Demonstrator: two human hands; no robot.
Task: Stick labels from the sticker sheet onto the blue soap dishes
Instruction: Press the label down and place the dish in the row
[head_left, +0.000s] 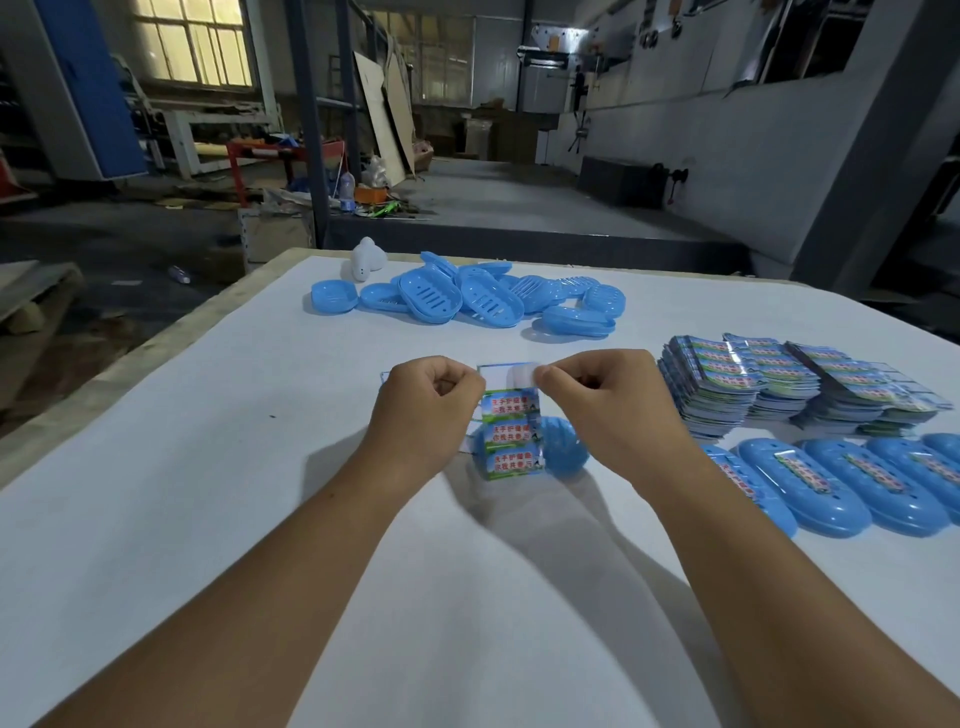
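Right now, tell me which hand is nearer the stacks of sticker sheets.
Right. The right hand is beside the stacks of sticker sheets, just left of them in view. The left hand is farther off, beyond the sticker sheet both hands hold.

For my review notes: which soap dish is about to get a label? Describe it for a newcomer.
On the white table, look between the two hands, under the hanging sticker sheet. The blue soap dish there lies alone, unlike the far pile or the labelled row at right.
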